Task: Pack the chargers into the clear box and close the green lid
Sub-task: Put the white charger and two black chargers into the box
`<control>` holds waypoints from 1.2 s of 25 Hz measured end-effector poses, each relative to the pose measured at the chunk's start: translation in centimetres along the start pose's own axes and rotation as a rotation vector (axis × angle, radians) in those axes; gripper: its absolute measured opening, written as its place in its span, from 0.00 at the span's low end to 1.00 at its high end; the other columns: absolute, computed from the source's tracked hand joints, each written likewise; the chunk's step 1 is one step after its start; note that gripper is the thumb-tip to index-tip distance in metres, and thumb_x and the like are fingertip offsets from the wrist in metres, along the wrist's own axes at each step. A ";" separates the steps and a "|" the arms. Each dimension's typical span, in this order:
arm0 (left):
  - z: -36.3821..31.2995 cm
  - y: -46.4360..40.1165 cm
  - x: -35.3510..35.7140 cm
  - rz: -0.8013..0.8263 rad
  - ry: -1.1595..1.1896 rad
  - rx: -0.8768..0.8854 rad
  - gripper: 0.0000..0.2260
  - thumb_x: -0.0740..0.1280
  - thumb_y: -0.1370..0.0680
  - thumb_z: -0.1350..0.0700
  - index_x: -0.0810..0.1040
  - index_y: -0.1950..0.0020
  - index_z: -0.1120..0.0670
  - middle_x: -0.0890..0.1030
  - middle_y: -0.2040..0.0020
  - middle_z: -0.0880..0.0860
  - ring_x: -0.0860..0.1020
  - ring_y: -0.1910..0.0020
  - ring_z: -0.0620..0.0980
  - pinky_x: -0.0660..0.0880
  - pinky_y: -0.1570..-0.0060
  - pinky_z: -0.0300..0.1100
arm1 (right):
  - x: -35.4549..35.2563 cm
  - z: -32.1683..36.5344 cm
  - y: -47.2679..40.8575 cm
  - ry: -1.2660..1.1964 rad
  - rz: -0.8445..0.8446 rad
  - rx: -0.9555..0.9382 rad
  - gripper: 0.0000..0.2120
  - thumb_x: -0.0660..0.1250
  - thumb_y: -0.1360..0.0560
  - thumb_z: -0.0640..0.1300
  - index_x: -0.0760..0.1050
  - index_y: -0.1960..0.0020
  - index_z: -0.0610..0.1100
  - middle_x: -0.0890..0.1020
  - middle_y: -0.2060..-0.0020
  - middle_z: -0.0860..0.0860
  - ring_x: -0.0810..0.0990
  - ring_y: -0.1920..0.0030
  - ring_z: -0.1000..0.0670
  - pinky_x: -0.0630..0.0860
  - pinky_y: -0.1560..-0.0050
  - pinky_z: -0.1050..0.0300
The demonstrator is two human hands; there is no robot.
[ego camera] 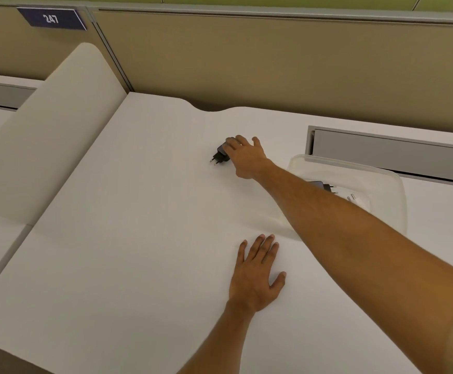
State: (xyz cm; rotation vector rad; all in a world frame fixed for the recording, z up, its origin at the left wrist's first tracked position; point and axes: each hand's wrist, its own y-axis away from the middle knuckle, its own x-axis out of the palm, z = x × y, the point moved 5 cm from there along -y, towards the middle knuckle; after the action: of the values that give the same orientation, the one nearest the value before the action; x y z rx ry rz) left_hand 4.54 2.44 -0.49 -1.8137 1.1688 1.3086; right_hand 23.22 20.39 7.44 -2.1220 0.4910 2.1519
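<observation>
A black charger [220, 155] with two round pins lies on the white desk [128, 211], pins pointing to the lower left. My right hand [247, 157] reaches across and its fingers close around the charger's body. My left hand [256, 273] lies flat on the desk, palm down, fingers spread, holding nothing. The clear box [387, 182] stands to the right, partly behind my right forearm. Inside it lies another black charger [325, 186] and a white one with metal pins [354, 201]. No green lid is in view.
A white curved divider [50, 136] rises at the left. A grey cable tray with an open flap [389, 149] runs behind the box. Beige partition panels [273, 63] close off the back, one with a sign reading 247 [51, 18].
</observation>
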 end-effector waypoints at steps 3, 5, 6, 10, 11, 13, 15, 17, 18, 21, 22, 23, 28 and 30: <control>0.0 0.0 0.3 -0.010 0.003 -0.001 0.28 0.53 0.21 0.39 0.58 0.24 0.51 0.59 0.23 0.49 0.51 0.23 0.47 0.47 0.25 0.58 | 0.4 0.2 -1.4 -0.005 0.017 0.022 0.34 0.64 0.25 0.39 0.53 0.23 0.45 0.56 0.23 0.49 0.51 0.24 0.45 0.53 0.28 0.36; 0.1 0.0 0.6 -0.015 0.010 -0.005 0.28 0.53 0.21 0.39 0.58 0.24 0.50 0.60 0.23 0.49 0.50 0.23 0.46 0.46 0.25 0.56 | 0.8 0.0 -2.0 -0.020 0.030 0.047 0.33 0.63 0.24 0.39 0.53 0.23 0.46 0.56 0.23 0.50 0.51 0.24 0.45 0.53 0.28 0.36; 0.2 0.0 0.7 -0.012 0.018 -0.010 0.28 0.53 0.21 0.39 0.58 0.24 0.50 0.59 0.23 0.48 0.49 0.23 0.46 0.44 0.26 0.54 | 1.0 0.0 -2.2 -0.025 0.032 0.051 0.32 0.63 0.24 0.39 0.53 0.23 0.46 0.56 0.23 0.50 0.51 0.24 0.45 0.53 0.28 0.36; 0.3 -0.1 0.9 -0.014 0.032 -0.018 0.28 0.54 0.22 0.37 0.58 0.24 0.48 0.59 0.23 0.47 0.49 0.23 0.45 0.43 0.27 0.52 | 1.3 0.2 -2.6 -0.002 -0.023 0.061 0.29 0.63 0.23 0.40 0.57 0.25 0.46 0.62 0.26 0.49 0.57 0.26 0.44 0.55 0.28 0.37; 0.2 -0.1 0.9 -0.016 0.036 -0.019 0.28 0.54 0.22 0.37 0.58 0.24 0.48 0.60 0.23 0.47 0.50 0.23 0.45 0.44 0.27 0.52 | 1.2 0.3 -2.6 0.021 -0.040 0.071 0.28 0.64 0.24 0.41 0.59 0.26 0.45 0.65 0.28 0.48 0.60 0.27 0.44 0.55 0.28 0.38; 0.2 -0.1 0.8 -0.016 0.036 -0.019 0.29 0.55 0.22 0.37 0.59 0.24 0.48 0.60 0.23 0.47 0.52 0.24 0.46 0.44 0.27 0.52 | 1.1 0.3 -2.6 0.055 -0.057 0.107 0.25 0.67 0.26 0.41 0.66 0.30 0.44 0.68 0.31 0.46 0.65 0.30 0.43 0.56 0.29 0.39; 0.2 -0.2 0.7 -0.011 0.031 -0.016 0.29 0.55 0.22 0.37 0.59 0.24 0.48 0.58 0.23 0.46 0.52 0.24 0.46 0.43 0.27 0.52 | 1.0 0.3 -2.4 0.047 -0.055 0.152 0.23 0.69 0.27 0.40 0.70 0.33 0.43 0.70 0.33 0.45 0.69 0.33 0.43 0.59 0.30 0.40; 0.2 -0.1 0.7 -0.005 0.034 -0.012 0.29 0.54 0.22 0.37 0.58 0.24 0.48 0.58 0.23 0.47 0.51 0.23 0.46 0.43 0.27 0.52 | 1.0 0.4 -2.1 0.016 -0.039 0.173 0.23 0.69 0.27 0.40 0.71 0.34 0.42 0.70 0.34 0.44 0.70 0.34 0.42 0.61 0.31 0.40; 0.1 -0.1 0.7 -0.003 0.033 -0.011 0.29 0.54 0.22 0.37 0.58 0.24 0.48 0.59 0.23 0.47 0.51 0.24 0.46 0.44 0.27 0.52 | 0.8 0.5 -1.9 0.002 -0.048 0.177 0.23 0.69 0.28 0.40 0.70 0.34 0.42 0.70 0.34 0.43 0.70 0.35 0.41 0.63 0.32 0.41; 0.1 -0.1 0.2 -0.017 0.007 -0.016 0.28 0.52 0.21 0.37 0.59 0.24 0.49 0.61 0.24 0.48 0.53 0.24 0.46 0.46 0.28 0.52 | -0.5 1.1 -0.8 -0.030 -0.121 0.180 0.22 0.70 0.28 0.39 0.72 0.36 0.42 0.72 0.37 0.43 0.72 0.39 0.41 0.66 0.37 0.43; 0.0 -0.2 0.1 -0.021 0.004 -0.015 0.28 0.51 0.21 0.37 0.58 0.24 0.49 0.60 0.23 0.48 0.52 0.24 0.46 0.45 0.28 0.52 | -1.0 1.2 -0.2 -0.045 -0.154 0.175 0.21 0.70 0.29 0.39 0.72 0.37 0.42 0.73 0.39 0.43 0.73 0.40 0.41 0.67 0.39 0.44; 0.0 -0.2 0.0 -0.023 0.005 -0.010 0.28 0.51 0.21 0.37 0.58 0.24 0.49 0.59 0.23 0.48 0.52 0.24 0.46 0.45 0.29 0.52 | -1.7 1.2 0.4 -0.061 -0.189 0.168 0.20 0.70 0.29 0.38 0.73 0.38 0.41 0.73 0.40 0.43 0.74 0.42 0.42 0.68 0.41 0.45; 0.0 -0.1 -0.1 -0.024 0.010 -0.002 0.28 0.51 0.21 0.38 0.57 0.24 0.49 0.56 0.22 0.47 0.50 0.24 0.45 0.44 0.28 0.52 | -4.9 -0.2 5.3 -0.086 -0.316 0.190 0.19 0.67 0.31 0.34 0.72 0.41 0.41 0.74 0.44 0.45 0.74 0.48 0.42 0.69 0.50 0.49; 0.0 0.0 -0.1 -0.021 0.006 0.003 0.28 0.52 0.21 0.39 0.58 0.24 0.49 0.56 0.22 0.46 0.49 0.23 0.45 0.44 0.27 0.52 | -5.8 -1.5 7.9 -0.095 -0.327 0.221 0.20 0.67 0.32 0.34 0.72 0.41 0.42 0.75 0.44 0.45 0.74 0.48 0.42 0.68 0.51 0.49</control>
State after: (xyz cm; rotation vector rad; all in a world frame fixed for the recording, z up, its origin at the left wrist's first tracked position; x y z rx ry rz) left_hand 4.56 2.44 -0.42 -1.8239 1.1507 1.2899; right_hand 22.69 13.49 14.47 -1.8278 0.3273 1.9097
